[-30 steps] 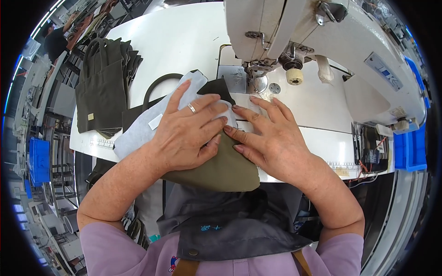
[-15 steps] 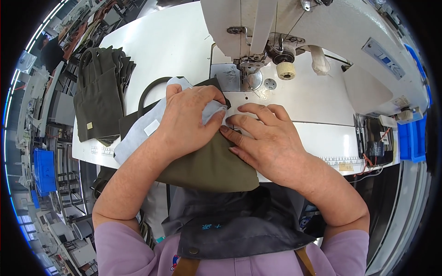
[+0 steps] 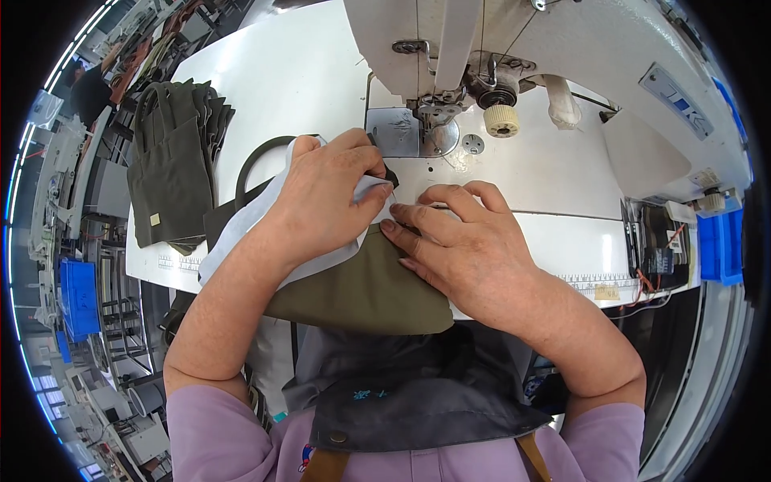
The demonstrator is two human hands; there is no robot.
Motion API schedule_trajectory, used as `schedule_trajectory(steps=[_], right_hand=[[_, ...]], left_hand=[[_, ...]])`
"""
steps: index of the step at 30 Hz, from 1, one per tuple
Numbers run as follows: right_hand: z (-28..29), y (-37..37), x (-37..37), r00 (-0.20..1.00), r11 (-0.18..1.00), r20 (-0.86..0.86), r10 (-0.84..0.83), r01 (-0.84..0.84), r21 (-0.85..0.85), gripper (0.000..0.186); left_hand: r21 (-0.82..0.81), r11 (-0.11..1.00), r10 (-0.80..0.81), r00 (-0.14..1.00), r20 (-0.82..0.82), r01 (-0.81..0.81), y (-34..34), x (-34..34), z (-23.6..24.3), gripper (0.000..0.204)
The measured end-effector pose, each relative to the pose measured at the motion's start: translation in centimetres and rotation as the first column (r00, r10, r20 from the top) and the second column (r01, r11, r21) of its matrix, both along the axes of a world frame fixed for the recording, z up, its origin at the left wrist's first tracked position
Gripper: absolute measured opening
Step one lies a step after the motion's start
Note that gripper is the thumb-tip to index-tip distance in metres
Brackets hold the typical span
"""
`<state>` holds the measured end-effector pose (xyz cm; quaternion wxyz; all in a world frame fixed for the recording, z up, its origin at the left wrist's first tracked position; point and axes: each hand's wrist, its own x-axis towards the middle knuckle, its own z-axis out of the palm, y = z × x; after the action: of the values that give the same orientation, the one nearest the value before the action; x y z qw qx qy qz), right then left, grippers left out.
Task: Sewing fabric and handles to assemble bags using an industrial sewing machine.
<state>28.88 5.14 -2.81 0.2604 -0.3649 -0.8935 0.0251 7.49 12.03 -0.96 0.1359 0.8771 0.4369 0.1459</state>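
— On the white sewing table [image 3: 297, 88], what lies under the hands?

— An olive-green fabric piece [image 3: 365, 293], matte and tightly woven, with a rounded lower edge that droops over the table's near edge. Over it lies a pale blue-grey lining sheet [image 3: 241, 233], thin and smooth.

— And the hands?

— Her left hand [image 3: 325, 197] presses down on the pale sheet, fingers curled, thumb and forefinger pinching a small dark corner of cloth just before the needle plate [image 3: 405, 132]. The right hand [image 3: 466, 249] lies flat and open-fingered on the olive fabric, fingertips touching the folded edge beside the left hand.

— What stands behind them?

— An industrial sewing machine [image 3: 562, 48], glossy cream-white metal, with its presser foot [image 3: 434, 112] just above the plate. A ribbed cream knob [image 3: 502, 120] sits to its right.

— To the left?

— A stack of olive-green pieces [image 3: 173, 161], possibly bags with strap handles; the edge of the view bends them too much to be sure.
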Motion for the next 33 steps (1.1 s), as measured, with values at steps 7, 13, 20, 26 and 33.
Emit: schedule_trajectory(steps=[7, 13, 20, 26, 33], right_hand=[[-0.1, -0.2, -0.1, 1.0, 1.0, -0.016, 0.007, -0.007, -0.02, 0.031], [0.0, -0.2, -0.2, 1.0, 1.0, -0.002, 0.012, -0.012, -0.022, 0.033], [0.0, -0.1, -0.3, 1.0, 1.0, 0.002, 0.017, -0.017, 0.0, 0.032], [0.0, -0.2, -0.3, 1.0, 1.0, 0.011, 0.017, -0.017, 0.008, 0.032], [0.2, -0.2, -0.3, 1.0, 1.0, 0.026, 0.01, -0.01, 0.021, 0.032]], left_hand=[[0.009, 0.999, -0.047, 0.994, 0.096, 0.047, 0.4, -0.3, -0.7, 0.013], [-0.105, 0.994, 0.031, 0.986, 0.164, -0.014, 0.5, -0.2, -0.8, 0.014], [-0.043, 0.998, 0.044, 0.98, 0.195, -0.036, 0.2, -0.4, -1.4, 0.014], [-0.018, 0.998, 0.057, 0.97, 0.236, -0.054, -0.2, 0.0, -1.7, 0.013], [0.506, 0.862, -0.049, 0.999, 0.006, 0.039, -1.7, 0.4, -0.5, 0.01]])
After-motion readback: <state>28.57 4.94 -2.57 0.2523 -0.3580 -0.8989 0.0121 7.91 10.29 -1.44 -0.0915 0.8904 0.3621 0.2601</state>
